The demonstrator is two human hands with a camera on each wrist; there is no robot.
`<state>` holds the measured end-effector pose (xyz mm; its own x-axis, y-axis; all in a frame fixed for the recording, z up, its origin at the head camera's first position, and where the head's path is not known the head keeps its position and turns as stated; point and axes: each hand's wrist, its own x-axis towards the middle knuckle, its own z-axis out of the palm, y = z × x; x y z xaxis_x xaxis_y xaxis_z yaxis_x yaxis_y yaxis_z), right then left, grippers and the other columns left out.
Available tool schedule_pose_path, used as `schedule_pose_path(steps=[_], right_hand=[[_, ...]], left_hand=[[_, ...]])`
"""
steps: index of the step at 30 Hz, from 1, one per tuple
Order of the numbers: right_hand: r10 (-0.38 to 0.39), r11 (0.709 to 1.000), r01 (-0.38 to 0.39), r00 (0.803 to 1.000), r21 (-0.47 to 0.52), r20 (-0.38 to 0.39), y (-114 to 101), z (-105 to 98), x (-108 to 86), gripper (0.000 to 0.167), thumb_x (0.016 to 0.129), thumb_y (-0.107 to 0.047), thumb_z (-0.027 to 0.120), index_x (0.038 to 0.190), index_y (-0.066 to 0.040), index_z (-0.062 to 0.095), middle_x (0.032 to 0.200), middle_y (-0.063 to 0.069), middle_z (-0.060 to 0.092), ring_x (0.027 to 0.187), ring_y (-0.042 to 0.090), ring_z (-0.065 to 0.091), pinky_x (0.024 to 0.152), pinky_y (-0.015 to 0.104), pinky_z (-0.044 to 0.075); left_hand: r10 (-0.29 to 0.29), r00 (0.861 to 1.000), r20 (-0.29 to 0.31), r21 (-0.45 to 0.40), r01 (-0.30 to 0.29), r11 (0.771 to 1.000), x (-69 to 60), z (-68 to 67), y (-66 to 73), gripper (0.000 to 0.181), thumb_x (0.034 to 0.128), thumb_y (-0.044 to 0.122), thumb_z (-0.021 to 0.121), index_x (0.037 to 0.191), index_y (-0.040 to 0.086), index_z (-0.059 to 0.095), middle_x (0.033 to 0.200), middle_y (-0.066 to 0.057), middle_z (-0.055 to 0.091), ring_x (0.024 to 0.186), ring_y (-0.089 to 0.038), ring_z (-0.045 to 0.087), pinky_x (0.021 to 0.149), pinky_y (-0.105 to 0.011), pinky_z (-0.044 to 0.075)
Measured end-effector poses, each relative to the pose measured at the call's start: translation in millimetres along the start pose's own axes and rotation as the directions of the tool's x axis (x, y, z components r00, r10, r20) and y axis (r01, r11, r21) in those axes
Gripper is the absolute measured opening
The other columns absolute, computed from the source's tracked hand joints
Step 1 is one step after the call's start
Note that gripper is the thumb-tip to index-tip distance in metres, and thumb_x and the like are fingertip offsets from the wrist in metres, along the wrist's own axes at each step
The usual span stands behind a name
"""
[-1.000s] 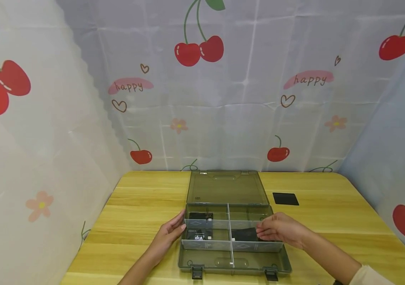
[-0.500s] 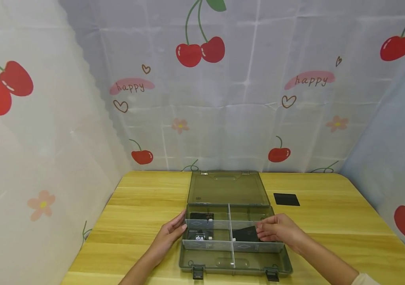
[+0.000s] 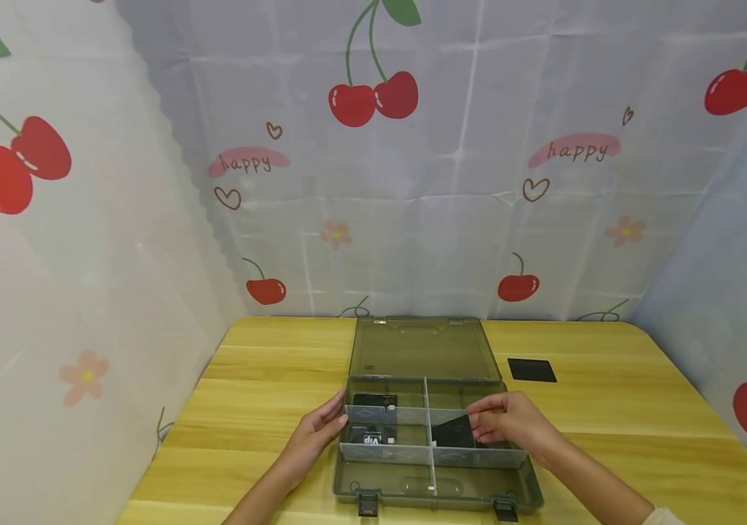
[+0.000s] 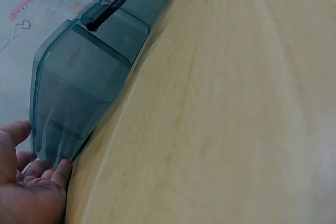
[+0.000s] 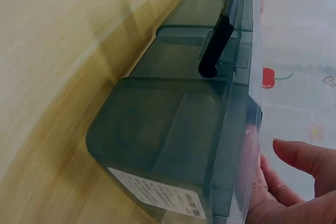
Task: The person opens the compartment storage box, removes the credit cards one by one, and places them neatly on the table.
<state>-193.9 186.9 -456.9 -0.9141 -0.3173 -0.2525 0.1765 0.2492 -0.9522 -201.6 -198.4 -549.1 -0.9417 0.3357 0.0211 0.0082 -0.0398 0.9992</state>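
Observation:
A translucent grey-green plastic organizer box [image 3: 386,503] lies with its lid [image 3: 422,346] swung back. My left hand [image 3: 311,437] rests against the box's outer left wall, its fingertips touching the plastic in the left wrist view. In the middle right compartment a black card [image 3: 455,432] stands tilted, its right end raised. My right hand [image 3: 518,423] reaches over the right wall and pinches that end; the grip itself is partly hidden. Dark cards lettered "VIP" lie in the left column: one card [image 3: 373,402] in the back compartment, another card [image 3: 372,437] in the middle.
Another black card [image 3: 531,370] lies flat on the wooden table [image 3: 268,364], right of the lid. Dividers [image 3: 430,437] split the box into several compartments. Two dark latches [image 3: 368,503] hang at its front. A cherry-print curtain [image 3: 426,219] stands behind the table.
The black card in my right hand has tilted up more, its right end rising. My left hand stays against the box. The whole view has shifted slightly.

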Motion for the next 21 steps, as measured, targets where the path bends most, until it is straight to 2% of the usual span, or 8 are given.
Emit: schedule_pose_path(steps=[7,15,21], right_hand=[[-0.014,0.999,0.013,1.000,-0.032,-0.020,-1.5,4.9,-0.6,0.031,0.096,-0.006,0.068,0.118,0.015,0.066,0.094,0.014,0.074,0.079,0.025,0.072,0.076,0.041,0.063],[-0.048,0.998,0.048,0.999,-0.045,-0.006,-1.3,8.0,0.6,0.036,0.093,-0.004,0.072,0.121,0.017,0.063,0.093,0.017,0.074,0.079,0.026,0.073,0.074,0.040,0.064],[-0.082,0.995,0.083,0.997,-0.059,0.003,4.5,11.4,3.1,0.039,0.091,-0.002,0.073,0.122,0.018,0.061,0.089,0.015,0.074,0.079,0.028,0.072,0.070,0.040,0.064]], left_hand=[[-0.001,1.000,-0.002,0.007,0.001,1.000,-1.0,1.0,1.1,0.062,0.1059,0.018,0.056,0.160,0.004,0.028,0.166,-0.015,0.020,0.152,-0.031,0.018,0.113,-0.025,0.035],[0.003,1.000,-0.002,0.003,-0.003,1.000,-1.0,1.0,2.1,0.062,0.1060,0.017,0.056,0.160,0.003,0.027,0.166,-0.016,0.020,0.152,-0.031,0.019,0.112,-0.024,0.036],[0.006,1.000,0.002,0.003,-0.006,1.000,-0.2,0.3,0.3,0.063,0.1059,0.017,0.056,0.160,0.003,0.027,0.166,-0.016,0.020,0.152,-0.031,0.018,0.112,-0.024,0.035]])
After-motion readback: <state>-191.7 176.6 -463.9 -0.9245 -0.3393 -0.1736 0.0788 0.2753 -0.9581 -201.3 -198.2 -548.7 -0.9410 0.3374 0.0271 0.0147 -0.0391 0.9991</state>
